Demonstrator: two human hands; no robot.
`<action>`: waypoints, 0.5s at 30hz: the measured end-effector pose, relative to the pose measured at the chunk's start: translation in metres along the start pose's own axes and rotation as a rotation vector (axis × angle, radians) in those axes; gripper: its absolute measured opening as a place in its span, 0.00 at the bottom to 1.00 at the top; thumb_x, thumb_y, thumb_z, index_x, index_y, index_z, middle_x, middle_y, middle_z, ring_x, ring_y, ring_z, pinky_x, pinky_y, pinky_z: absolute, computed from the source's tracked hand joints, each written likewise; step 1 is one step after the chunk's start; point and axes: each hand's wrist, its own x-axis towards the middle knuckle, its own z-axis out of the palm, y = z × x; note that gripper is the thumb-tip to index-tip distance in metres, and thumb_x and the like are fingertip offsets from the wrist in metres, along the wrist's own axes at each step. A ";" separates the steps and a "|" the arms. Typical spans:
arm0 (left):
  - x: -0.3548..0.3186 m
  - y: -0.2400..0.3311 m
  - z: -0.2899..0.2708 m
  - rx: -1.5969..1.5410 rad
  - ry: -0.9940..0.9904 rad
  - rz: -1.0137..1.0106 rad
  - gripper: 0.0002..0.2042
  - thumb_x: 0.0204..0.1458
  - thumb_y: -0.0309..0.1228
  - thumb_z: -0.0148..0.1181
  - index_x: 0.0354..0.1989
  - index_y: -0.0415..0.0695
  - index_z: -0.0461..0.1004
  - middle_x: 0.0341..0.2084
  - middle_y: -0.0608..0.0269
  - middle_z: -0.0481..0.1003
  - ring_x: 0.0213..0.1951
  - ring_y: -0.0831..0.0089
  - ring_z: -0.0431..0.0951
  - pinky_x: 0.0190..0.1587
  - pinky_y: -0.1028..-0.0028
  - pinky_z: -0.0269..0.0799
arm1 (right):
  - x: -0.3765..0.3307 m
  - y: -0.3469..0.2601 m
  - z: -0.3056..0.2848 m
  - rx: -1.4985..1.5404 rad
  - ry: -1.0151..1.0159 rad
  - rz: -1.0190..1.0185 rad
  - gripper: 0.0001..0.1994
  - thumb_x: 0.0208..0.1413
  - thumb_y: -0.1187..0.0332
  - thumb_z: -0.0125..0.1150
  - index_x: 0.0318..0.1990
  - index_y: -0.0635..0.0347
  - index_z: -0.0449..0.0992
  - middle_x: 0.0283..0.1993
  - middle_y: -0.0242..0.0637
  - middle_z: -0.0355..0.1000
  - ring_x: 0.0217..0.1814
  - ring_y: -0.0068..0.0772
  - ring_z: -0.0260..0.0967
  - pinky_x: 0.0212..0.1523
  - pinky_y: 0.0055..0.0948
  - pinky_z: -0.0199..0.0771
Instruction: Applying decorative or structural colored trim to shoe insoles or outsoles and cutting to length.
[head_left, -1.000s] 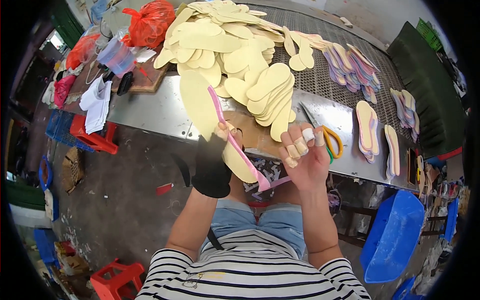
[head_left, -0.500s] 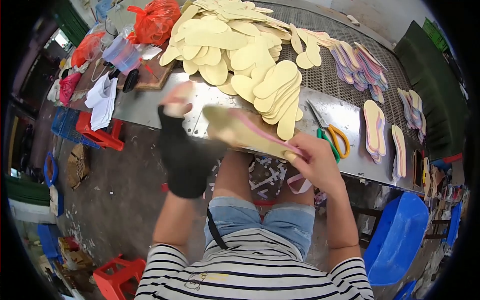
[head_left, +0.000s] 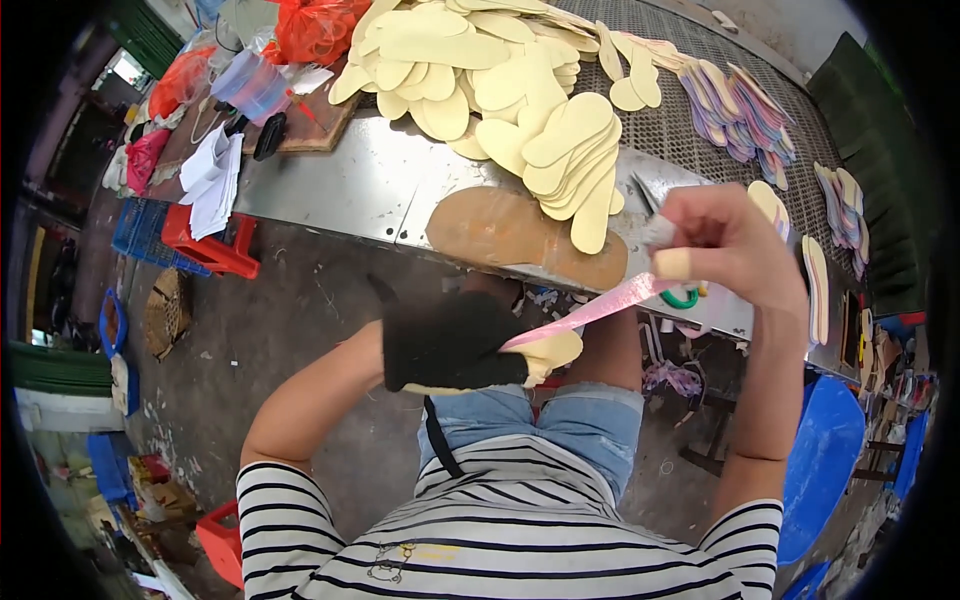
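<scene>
My left hand (head_left: pixel 455 342), in a black glove, is closed around a cream insole (head_left: pixel 555 355) low over my lap. Most of that insole is hidden under the glove. A shiny pink strip (head_left: pixel 600 308) stretches from the insole up to my right hand (head_left: pixel 735 245). That hand pinches its far end, with pale covers on the thumb and a fingertip. Along the table's front edge lies a brown sole-shaped board (head_left: pixel 520 240). Scissors with a green handle (head_left: pixel 680 297) are partly hidden behind my right hand.
A big heap of cream insoles (head_left: pixel 440 70) covers the back of the metal table (head_left: pixel 330 185). Bundled multicoloured insoles (head_left: pixel 735 120) lie at the right. A red stool (head_left: pixel 205 245) and white papers (head_left: pixel 212 180) are at the left. A blue tub (head_left: pixel 825 460) stands at lower right.
My left hand has come down and right, bringing the insole toward my lap. My right hand has moved up and right, drawing the pink strip out. The brown board is now uncovered.
</scene>
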 end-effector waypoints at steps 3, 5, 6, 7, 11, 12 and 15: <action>-0.015 0.006 0.003 -0.369 0.120 0.021 0.12 0.51 0.36 0.58 0.36 0.40 0.75 0.26 0.50 0.75 0.30 0.54 0.75 0.33 0.68 0.69 | -0.011 0.003 0.008 0.083 0.094 -0.034 0.08 0.44 0.73 0.67 0.28 0.65 0.74 0.21 0.24 0.69 0.21 0.09 0.62 0.19 0.12 0.58; -0.018 0.007 0.001 -0.491 0.229 0.093 0.12 0.51 0.34 0.57 0.38 0.38 0.73 0.27 0.53 0.75 0.29 0.56 0.75 0.33 0.68 0.69 | -0.023 0.011 0.020 0.162 0.179 -0.066 0.07 0.44 0.75 0.67 0.29 0.65 0.75 0.26 0.29 0.72 0.25 0.12 0.66 0.23 0.12 0.62; -0.017 0.009 0.003 -0.495 0.226 0.094 0.12 0.51 0.34 0.57 0.38 0.38 0.73 0.27 0.53 0.75 0.29 0.56 0.75 0.33 0.68 0.69 | -0.030 0.014 0.031 0.248 0.236 -0.077 0.06 0.44 0.76 0.66 0.30 0.66 0.75 0.27 0.31 0.73 0.26 0.14 0.68 0.25 0.13 0.64; -0.017 0.012 0.005 -0.579 0.276 0.090 0.12 0.51 0.34 0.57 0.39 0.38 0.73 0.28 0.54 0.75 0.30 0.58 0.76 0.34 0.69 0.69 | -0.031 0.022 0.042 0.324 0.279 -0.104 0.06 0.44 0.78 0.65 0.31 0.66 0.75 0.29 0.31 0.74 0.28 0.15 0.69 0.28 0.14 0.67; -0.020 0.017 0.021 -0.811 0.502 0.049 0.13 0.51 0.34 0.58 0.40 0.38 0.73 0.34 0.56 0.76 0.33 0.68 0.76 0.37 0.72 0.70 | -0.031 0.037 0.089 0.457 0.448 -0.133 0.06 0.45 0.78 0.65 0.31 0.64 0.75 0.28 0.30 0.73 0.27 0.15 0.68 0.26 0.13 0.66; -0.020 0.018 0.025 -0.814 0.501 0.052 0.13 0.51 0.34 0.58 0.40 0.38 0.73 0.34 0.56 0.76 0.33 0.68 0.76 0.37 0.72 0.70 | -0.033 0.040 0.097 0.486 0.459 -0.123 0.06 0.46 0.78 0.64 0.33 0.65 0.75 0.28 0.31 0.73 0.27 0.16 0.68 0.27 0.13 0.66; -0.014 0.024 0.035 -0.762 0.646 -0.114 0.15 0.52 0.33 0.57 0.44 0.36 0.71 0.39 0.57 0.75 0.37 0.74 0.74 0.40 0.74 0.70 | -0.023 0.043 0.128 0.523 0.612 -0.227 0.07 0.47 0.79 0.63 0.35 0.66 0.74 0.28 0.32 0.73 0.29 0.15 0.70 0.26 0.13 0.65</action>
